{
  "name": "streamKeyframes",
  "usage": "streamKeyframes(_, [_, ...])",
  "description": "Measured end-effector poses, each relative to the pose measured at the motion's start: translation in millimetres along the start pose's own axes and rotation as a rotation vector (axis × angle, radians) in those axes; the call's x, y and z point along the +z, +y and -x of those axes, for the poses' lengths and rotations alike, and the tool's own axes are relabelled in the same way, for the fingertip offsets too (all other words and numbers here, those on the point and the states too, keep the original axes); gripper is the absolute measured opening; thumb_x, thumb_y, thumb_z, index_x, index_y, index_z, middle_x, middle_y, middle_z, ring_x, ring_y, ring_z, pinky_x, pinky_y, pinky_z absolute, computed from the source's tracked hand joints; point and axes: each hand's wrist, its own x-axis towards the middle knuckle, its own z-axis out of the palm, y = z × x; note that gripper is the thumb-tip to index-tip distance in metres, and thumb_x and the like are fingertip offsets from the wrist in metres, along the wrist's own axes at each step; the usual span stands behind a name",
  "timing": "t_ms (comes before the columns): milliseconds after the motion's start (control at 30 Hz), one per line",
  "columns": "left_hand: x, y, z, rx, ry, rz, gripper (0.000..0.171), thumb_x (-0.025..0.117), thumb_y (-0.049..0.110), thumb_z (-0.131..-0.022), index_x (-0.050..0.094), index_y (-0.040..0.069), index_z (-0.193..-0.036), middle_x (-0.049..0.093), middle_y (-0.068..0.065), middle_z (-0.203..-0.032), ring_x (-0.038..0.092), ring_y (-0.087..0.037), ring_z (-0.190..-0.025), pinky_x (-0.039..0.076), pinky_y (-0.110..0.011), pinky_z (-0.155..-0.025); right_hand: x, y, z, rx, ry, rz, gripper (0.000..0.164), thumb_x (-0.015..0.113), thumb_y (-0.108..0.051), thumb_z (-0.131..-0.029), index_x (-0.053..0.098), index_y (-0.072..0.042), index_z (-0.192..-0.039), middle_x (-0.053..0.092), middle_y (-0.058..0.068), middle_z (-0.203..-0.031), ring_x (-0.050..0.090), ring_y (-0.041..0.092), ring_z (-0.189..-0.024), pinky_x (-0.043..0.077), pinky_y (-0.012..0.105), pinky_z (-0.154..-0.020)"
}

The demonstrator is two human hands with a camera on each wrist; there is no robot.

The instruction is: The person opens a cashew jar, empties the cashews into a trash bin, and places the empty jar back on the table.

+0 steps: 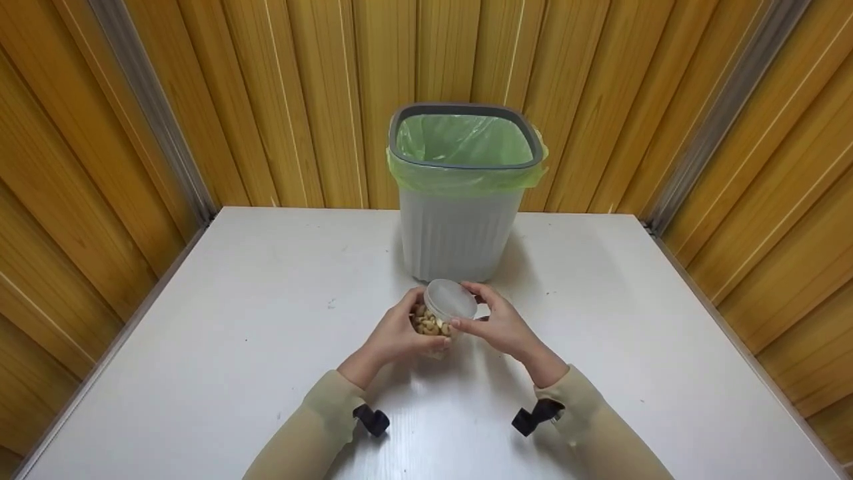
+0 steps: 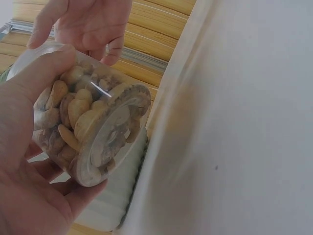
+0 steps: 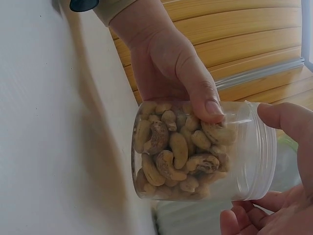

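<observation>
A clear plastic jar of cashews is held tilted above the table, its translucent lid facing up and away. My left hand grips the jar's body, thumb on the near side and fingers around the far side. On the lid, my right hand has its thumb at the near edge and fingertips at the opposite edge. In the right wrist view the lid sits on the jar's mouth, and cashews fill most of the jar. The jar's base shows in the left wrist view.
Behind the hands stands a light grey trash bin with a dark rim and a green liner bag. The white table is bounded by wood-patterned panels at the back and sides.
</observation>
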Motion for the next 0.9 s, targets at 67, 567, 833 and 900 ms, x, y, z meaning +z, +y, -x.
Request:
streamKeyframes(67, [0.0,0.2,0.1,-0.003,0.000,-0.004,0.089,0.093,0.030,-0.075,0.045,0.016,-0.149,0.061,-0.009,-0.137,0.059,-0.026,-0.119,0.048,-0.051,-0.104,0.0,0.2,0.1,0.002,-0.002,0.001,0.076,0.081,-0.026,-0.090,0.044,-0.004,-0.153,0.047,0.020,-0.150,0.049,0.035,-0.126,0.049,0.040,-0.098])
streamKeyframes(567, [-0.1,-0.3,-0.1,0.004,-0.008,-0.025,0.089,0.092,0.030,-0.075,0.045,0.016,-0.148,0.061,-0.009,-0.136,0.059,-0.025,-0.118,0.049,-0.050,-0.103,-0.5,2.2,0.0,-0.043,-0.037,-0.001,0.075,0.074,-0.014,-0.090,0.039,0.000,-0.155,0.042,0.022,-0.156,0.041,0.037,-0.138,0.049,0.045,-0.101])
streamKeyframes(833, [-0.1,-1.5,-0.7,-0.012,0.001,-0.019,0.088,0.093,0.026,-0.075,0.045,0.016,-0.148,0.061,-0.009,-0.136,0.059,-0.026,-0.120,0.048,-0.052,-0.105,-1.5,1.2,0.0,-0.056,-0.066,0.013,0.079,0.073,-0.016,-0.092,0.033,0.001,-0.158,0.039,0.024,-0.159,0.040,0.039,-0.140,0.049,0.052,-0.104])
streamKeyframes(900, [-0.5,-1.7,-0.6,-0.012,0.007,-0.016,0.087,0.093,0.028,-0.075,0.046,0.015,-0.147,0.061,-0.009,-0.136,0.059,-0.027,-0.120,0.048,-0.052,-0.105,-1.9,0.7,0.4,-0.049,-0.067,0.016,0.083,0.075,-0.019,-0.093,0.030,0.001,-0.159,0.038,0.023,-0.160,0.040,0.039,-0.141,0.049,0.050,-0.104])
